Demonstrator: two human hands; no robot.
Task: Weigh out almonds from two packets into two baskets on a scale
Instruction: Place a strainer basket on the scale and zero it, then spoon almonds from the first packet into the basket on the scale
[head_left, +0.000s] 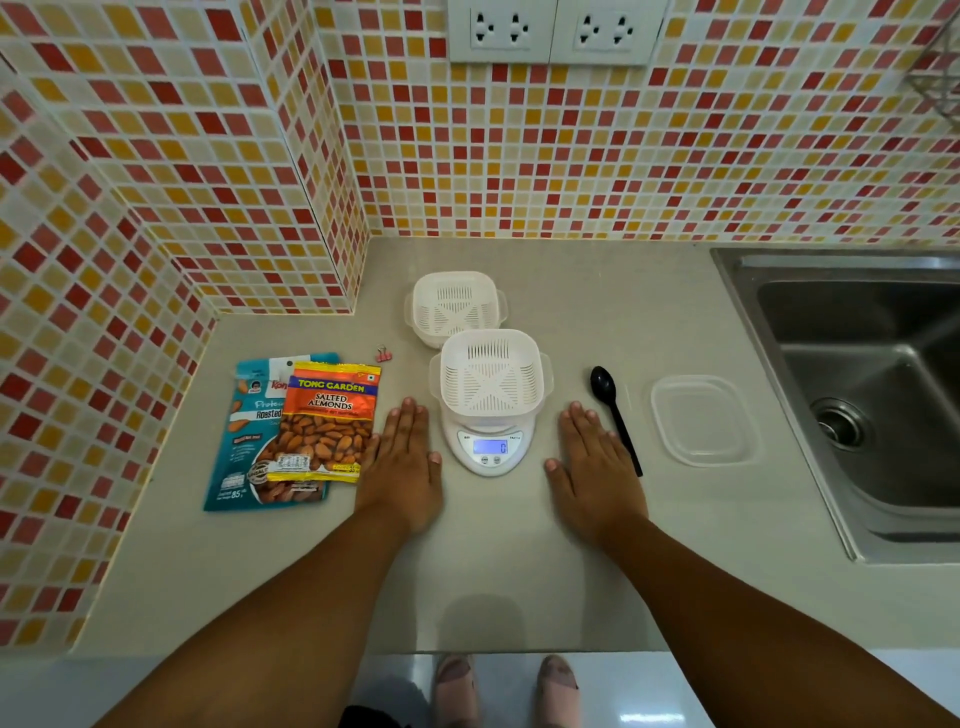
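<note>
both hands (405, 462) flat, empty, beige counter (519, 571), scale (491, 447) between, mosaic wall (571, 156)

Scale (489, 448): small, white, display lit and reading 0. One white slotted basket (491, 375) sits upright and empty on its platform. Second white basket (453, 304), also empty, stands just behind the scale, slightly left. Orange packet (325, 422) lies flat to the scale's left, overlapping the teal packet (248, 441) further left.
</note>
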